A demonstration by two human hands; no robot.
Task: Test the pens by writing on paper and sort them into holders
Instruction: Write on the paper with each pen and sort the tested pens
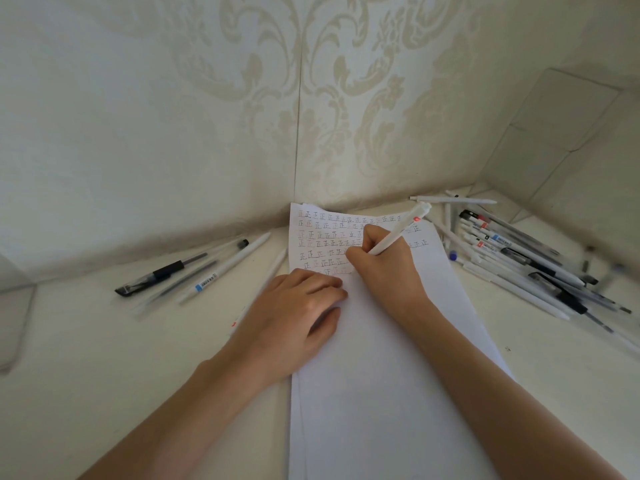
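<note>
On the desk (104,358) the paper (381,393) is running away from you; your left hand (294,313) is pressing it flat, fingers relaxed. The grip of your right hand (384,271) is clamping the white pen (398,233) over the written rows, barrel slanting toward the right-side pen pile (512,254).

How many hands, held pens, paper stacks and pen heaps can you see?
Hands: 2, left hand and right hand
Held pen: 1
Paper stack: 1
Pen heaps: 2, left heap and right heap
Total: 6
</note>
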